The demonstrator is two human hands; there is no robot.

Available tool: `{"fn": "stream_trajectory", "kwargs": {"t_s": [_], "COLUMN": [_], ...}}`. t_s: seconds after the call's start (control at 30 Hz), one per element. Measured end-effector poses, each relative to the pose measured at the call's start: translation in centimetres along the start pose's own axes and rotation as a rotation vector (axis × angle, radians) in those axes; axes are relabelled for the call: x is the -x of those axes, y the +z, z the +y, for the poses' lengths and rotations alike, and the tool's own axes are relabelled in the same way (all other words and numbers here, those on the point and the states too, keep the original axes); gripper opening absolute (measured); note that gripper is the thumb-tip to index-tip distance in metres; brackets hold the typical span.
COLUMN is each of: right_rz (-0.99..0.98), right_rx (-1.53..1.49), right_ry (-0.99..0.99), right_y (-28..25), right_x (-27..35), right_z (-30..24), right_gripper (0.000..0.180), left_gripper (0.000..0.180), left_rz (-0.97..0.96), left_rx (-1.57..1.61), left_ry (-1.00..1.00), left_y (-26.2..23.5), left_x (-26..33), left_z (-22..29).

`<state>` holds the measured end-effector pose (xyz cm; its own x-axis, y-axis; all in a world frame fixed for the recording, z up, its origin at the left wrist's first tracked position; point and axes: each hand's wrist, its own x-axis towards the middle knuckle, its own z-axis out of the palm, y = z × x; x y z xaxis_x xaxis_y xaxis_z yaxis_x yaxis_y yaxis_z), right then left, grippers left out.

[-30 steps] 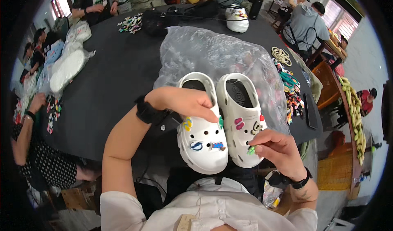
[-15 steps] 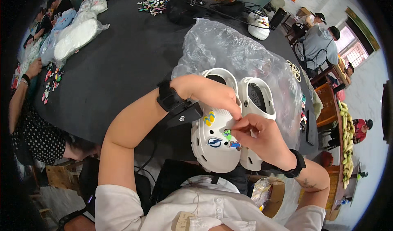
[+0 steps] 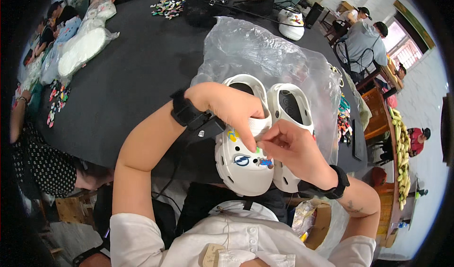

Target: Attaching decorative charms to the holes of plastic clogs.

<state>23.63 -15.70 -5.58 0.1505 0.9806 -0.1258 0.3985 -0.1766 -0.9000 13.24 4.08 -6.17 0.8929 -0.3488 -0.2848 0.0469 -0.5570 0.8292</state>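
Two white clogs stand side by side at the table's near edge, toes toward me. On the left one sit a yellow-and-blue flip-flop charm, a round lightning charm and a blue-and-red charm. My left hand grips this clog at its upper, one finger pressing down on the front; other fingers reach toward the foot opening, partly hidden. With thumb and fingertips pinched, my right hand holds a small green shoe charm against the holes, mostly covered by the fingers.
A clear plastic bag spreads beyond the clogs on the dark table. Loose charms lie in piles at the far side, left and right. Another white clog stands far right. Bagged white shoes lie far left, near other people.
My left hand's finger has stretched forward and down onto the clog's front, beside the green charm. The right hand still pinches the charm, now more covered. The whole view has shifted slightly.
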Motion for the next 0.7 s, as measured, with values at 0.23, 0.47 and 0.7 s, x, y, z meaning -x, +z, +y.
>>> {"fn": "stream_trajectory", "kwargs": {"t_s": [0.23,0.47,0.7], "right_rz": [-0.021,0.201,0.317], "right_rx": [0.4,0.812,0.899], "right_ry": [-0.423,-0.511,-0.518], "right_y": [-0.2,2.9,3.5], "right_x": [3.2,5.8,5.4], "right_z": [0.2,2.3,3.2], "right_gripper": [0.033,0.063,0.066], "left_gripper": [0.039,0.039,0.041], "left_rz": [0.06,0.137,0.194], "left_rx": [-0.039,-0.117,-0.253], "left_ry": [-0.061,-0.116,-0.139], "left_y": [0.7,1.1,1.3], "left_x": [0.6,0.5,0.0], "left_z": [1.2,1.9,2.2]}}
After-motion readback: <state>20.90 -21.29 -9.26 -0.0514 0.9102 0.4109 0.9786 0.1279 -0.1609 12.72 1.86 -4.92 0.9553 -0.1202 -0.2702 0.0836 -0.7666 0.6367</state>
